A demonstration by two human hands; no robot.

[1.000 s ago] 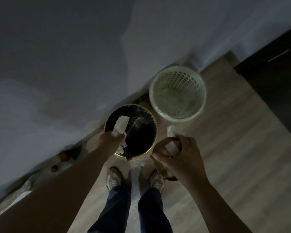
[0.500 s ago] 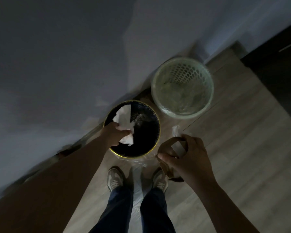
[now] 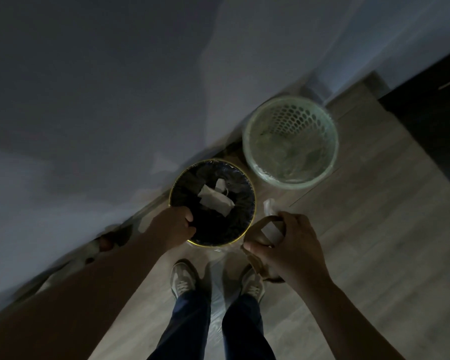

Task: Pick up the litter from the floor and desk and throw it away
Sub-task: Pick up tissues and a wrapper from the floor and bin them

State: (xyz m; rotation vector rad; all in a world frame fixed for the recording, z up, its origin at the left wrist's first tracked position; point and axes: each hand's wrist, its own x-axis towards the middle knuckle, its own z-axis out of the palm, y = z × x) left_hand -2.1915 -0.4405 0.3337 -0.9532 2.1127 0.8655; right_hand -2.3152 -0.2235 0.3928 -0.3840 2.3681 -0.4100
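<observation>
L hand [image 3: 172, 227] at black-lined bin [image 3: 231, 229] rim: clenched, empty. White paper [image 3: 215, 200] inside bin. R hand [image 3: 291, 253] beside bin grips brown paper litter [image 3: 255, 263].

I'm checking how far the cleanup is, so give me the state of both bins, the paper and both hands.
Black bin: upright, lined, white paper inside.
White paper: crumpled, lying in the black bin.
Green basket: upright, lined with clear plastic.
Left hand: fingers curled at the black bin's rim, no paper.
Right hand: gripping brown paper.
Brown paper: held, not binned.
</observation>
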